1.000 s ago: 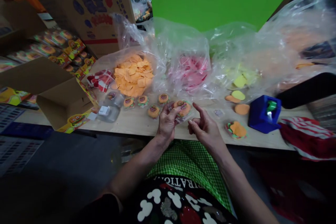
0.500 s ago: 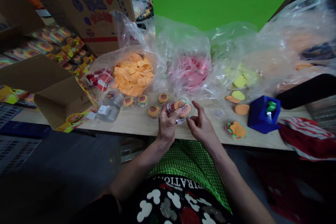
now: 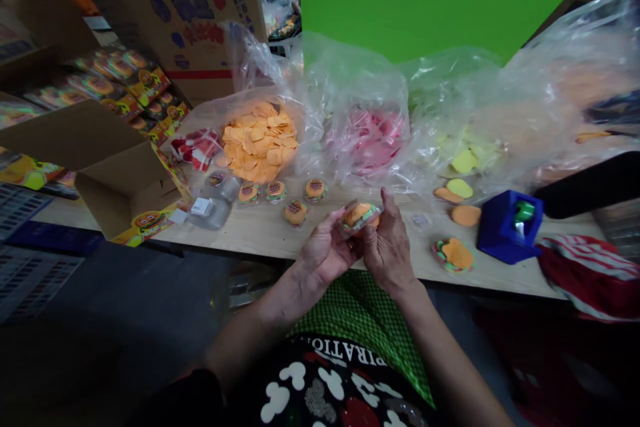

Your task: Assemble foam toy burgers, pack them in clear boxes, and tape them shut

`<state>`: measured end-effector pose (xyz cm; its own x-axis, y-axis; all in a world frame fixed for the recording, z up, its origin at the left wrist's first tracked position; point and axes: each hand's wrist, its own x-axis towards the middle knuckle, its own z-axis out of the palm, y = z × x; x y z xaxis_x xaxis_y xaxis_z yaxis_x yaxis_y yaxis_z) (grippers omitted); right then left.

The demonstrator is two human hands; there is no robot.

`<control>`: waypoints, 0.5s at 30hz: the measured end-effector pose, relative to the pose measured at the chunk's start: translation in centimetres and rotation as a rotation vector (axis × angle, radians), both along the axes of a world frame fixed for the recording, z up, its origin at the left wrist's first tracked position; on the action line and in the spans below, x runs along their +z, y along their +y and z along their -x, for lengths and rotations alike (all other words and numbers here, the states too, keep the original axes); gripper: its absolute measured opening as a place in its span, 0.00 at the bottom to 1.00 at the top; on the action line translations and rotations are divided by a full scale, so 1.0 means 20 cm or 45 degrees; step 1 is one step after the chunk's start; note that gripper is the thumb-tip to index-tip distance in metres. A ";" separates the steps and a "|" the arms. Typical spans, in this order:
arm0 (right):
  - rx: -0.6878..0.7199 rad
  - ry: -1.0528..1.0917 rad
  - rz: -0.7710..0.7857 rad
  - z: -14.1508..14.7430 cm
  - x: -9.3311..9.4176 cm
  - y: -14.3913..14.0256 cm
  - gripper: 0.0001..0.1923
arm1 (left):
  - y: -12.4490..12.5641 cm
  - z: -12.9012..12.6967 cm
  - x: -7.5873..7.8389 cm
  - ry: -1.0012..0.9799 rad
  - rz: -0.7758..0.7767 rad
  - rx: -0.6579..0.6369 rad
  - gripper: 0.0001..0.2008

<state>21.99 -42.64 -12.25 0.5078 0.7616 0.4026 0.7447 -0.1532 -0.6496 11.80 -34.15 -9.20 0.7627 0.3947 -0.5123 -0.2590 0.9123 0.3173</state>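
Observation:
Between my hands, just above the table's front edge, a small toy burger in a clear plastic case [image 3: 359, 215] is tilted so its layered side shows. My left hand [image 3: 327, 248] has its fingers round the case's left side, palm turned up. On the right side, my right hand [image 3: 387, 243] grips the case with thumb and fingers. Several packed burgers, one of them this burger [image 3: 296, 212], stand on the table to the left. An uncovered burger [image 3: 453, 253] with an orange slice on top lies to the right, near loose orange discs [image 3: 466, 215].
Along the back lie clear bags of orange slices [image 3: 260, 140], pink pieces [image 3: 373, 137] and yellow pieces [image 3: 465, 160]. A blue tape dispenser [image 3: 507, 230] stands right, beside a red striped cloth [image 3: 590, 273]. At left is an open cardboard box [image 3: 125, 193] with clear cases [image 3: 213, 210] next to it.
The cased burger has been tipped from label-up to side-on. My right hand, whose index finger was raised off the case, has closed in on its right side.

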 end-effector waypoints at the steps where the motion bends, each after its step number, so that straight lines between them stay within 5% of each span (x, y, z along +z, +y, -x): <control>1: -0.006 0.021 0.004 0.00 -0.01 0.00 0.35 | -0.01 0.00 0.00 -0.007 -0.023 0.017 0.10; 6: 0.067 0.388 0.022 -0.01 -0.09 0.00 0.38 | -0.01 -0.01 -0.05 -0.002 -0.278 0.088 0.13; 10: 0.194 0.486 0.373 -0.14 -0.09 -0.08 0.32 | 0.05 -0.01 -0.14 0.395 -0.694 0.156 0.22; 15: -0.215 0.096 0.608 -0.48 0.01 -0.22 0.20 | 0.17 -0.05 -0.23 0.799 -1.270 -0.075 0.24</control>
<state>31.52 -46.95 -12.01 0.6539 0.7565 -0.0130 0.6377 -0.5603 -0.5285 12.81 -30.67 -13.90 0.5175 0.8053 -0.2892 0.2306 0.1942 0.9535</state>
